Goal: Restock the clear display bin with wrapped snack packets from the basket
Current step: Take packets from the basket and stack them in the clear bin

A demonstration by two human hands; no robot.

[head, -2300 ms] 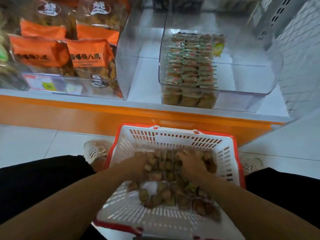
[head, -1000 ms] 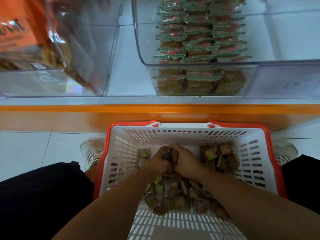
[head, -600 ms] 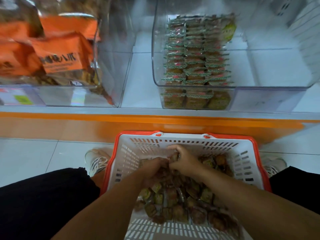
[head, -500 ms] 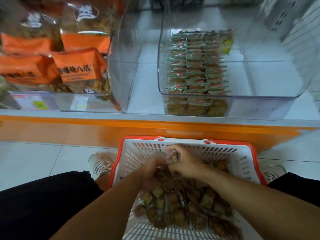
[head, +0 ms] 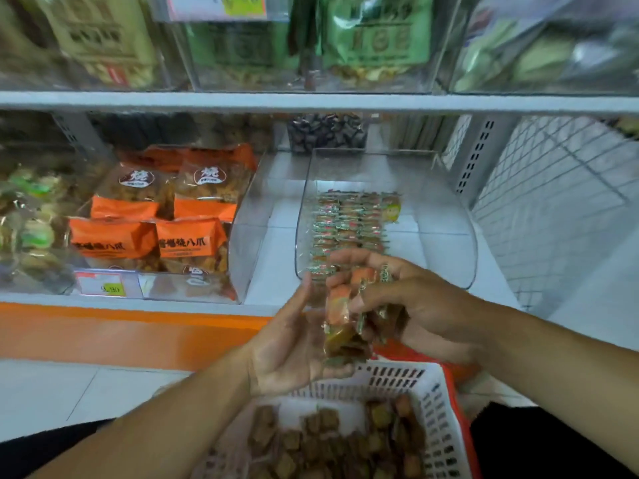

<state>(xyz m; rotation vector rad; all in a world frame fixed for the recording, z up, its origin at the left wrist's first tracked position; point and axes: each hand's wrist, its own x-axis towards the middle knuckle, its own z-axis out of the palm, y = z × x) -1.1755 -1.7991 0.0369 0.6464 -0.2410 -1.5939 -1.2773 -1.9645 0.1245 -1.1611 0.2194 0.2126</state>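
Observation:
Both hands are raised above the white basket (head: 430,409) with its red rim, holding a bunch of wrapped snack packets (head: 349,316) between them. My left hand (head: 294,340) is palm up with straight fingers, supporting the bunch from the left. My right hand (head: 411,302) curls its fingers round the packets from the right. The bunch hangs just in front of the clear display bin (head: 446,236) on the lower shelf. Rows of packets (head: 349,223) fill the bin's left side. Many brown packets (head: 332,447) lie in the basket.
A clear bin of orange snack bags (head: 152,236) stands left of the display bin, with a price tag (head: 103,286) on its front. The orange shelf base (head: 138,333) runs below. An upper shelf (head: 311,100) holds green bags. White wire mesh (head: 560,202) closes the right side.
Both hands have lifted out of the basket with a bunch of packets and now hold it up in front of the display bin. The view has tilted upward to the shelves.

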